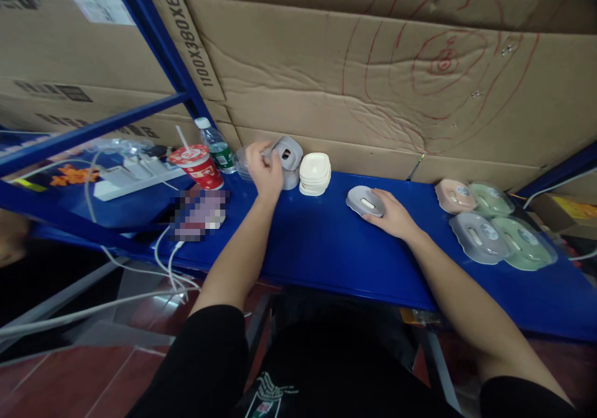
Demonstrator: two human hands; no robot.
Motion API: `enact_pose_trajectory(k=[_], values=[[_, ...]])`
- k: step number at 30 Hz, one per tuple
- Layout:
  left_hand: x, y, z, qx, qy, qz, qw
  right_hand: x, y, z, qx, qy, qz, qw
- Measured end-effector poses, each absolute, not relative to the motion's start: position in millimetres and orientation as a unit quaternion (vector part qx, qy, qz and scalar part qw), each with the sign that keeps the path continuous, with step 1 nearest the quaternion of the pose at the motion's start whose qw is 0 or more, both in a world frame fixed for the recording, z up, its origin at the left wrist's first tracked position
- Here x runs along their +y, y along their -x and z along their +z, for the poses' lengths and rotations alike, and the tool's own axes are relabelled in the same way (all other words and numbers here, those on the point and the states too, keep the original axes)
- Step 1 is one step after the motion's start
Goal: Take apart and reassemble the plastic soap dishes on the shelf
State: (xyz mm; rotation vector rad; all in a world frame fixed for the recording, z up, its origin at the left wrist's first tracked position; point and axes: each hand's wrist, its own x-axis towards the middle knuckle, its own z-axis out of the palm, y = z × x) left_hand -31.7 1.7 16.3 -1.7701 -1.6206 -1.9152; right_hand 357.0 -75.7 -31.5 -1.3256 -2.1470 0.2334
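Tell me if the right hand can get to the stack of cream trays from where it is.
Probably yes. The right hand rests on a grey lid, and the stack of cream trays stands just to its left on the blue shelf, with nothing between them.

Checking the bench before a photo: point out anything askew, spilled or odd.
Nothing spilled or broken. The grey part at the left hand stands tilted, and white cables hang loose over the shelf edge.

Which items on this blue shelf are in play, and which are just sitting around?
In hand: left hand on grey tray; right hand on grey lid; cream stack; finished pieces.

Lying about: red cup, water bottle, power strip, cardboard boxes.
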Motion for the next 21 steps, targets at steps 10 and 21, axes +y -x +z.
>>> enact_pose_trajectory(k=[10, 21], values=[[-57.1, -68.6, -0.4, -0.338, 0.852, -0.398, -0.041, -90.6, -342.0, -12.7, -0.814, 0.421, 0.106, 0.386], [-47.3, -62.7, -6.6, -0.314, 0.887, -0.324, -0.098, -94.8, -337.8, -6.6, -0.792, 0.413, 0.130, 0.430]])
